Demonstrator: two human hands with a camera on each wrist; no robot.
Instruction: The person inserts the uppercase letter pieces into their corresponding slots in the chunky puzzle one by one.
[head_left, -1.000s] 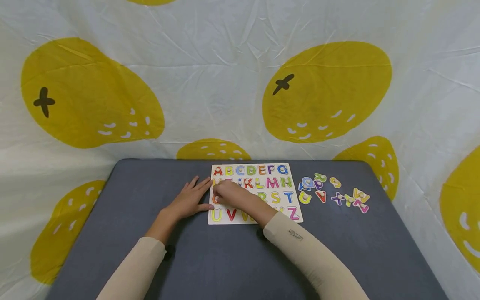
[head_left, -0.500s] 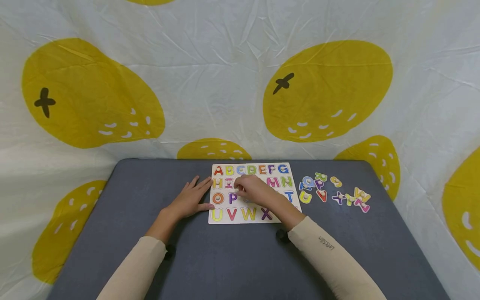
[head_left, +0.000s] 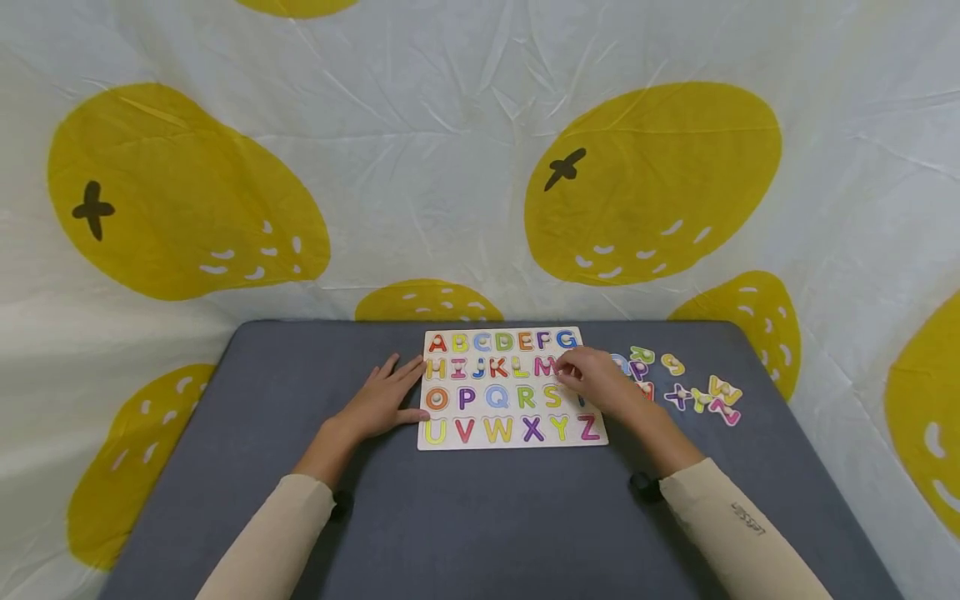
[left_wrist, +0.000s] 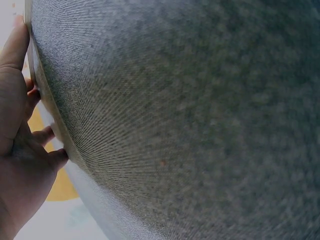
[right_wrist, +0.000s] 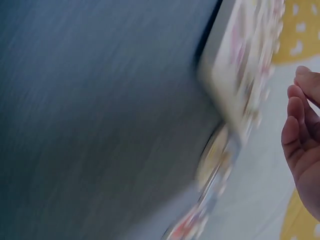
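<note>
My left hand (head_left: 378,400) lies spread on the table at the left edge of the alphabet puzzle board (head_left: 480,414), its fingertips and thumb touching that edge. In the left wrist view, the left thumb and fingers (left_wrist: 15,45) show against the board's edge. Above the board's right side is my right hand (head_left: 600,379), fingers loosely bent and nothing seen between them. The right wrist view shows the right hand (right_wrist: 305,135) with thumb and index close together. Knobbed letters fill the upper rows, and an orange O (head_left: 437,398) sits at the third row's left.
Right of the board lie several loose letters: a green R (head_left: 641,355), a purple P (head_left: 637,372), a yellow S (head_left: 672,364), a purple X (head_left: 678,397) and a pink Z (head_left: 723,410). My right forearm partly covers others. A patterned cloth (head_left: 420,208) hangs behind the table (head_left: 480,525).
My right hand has left the O at the board's left and moved across to the right side, uncovering the middle letters. The left hand has stayed at the left edge.
</note>
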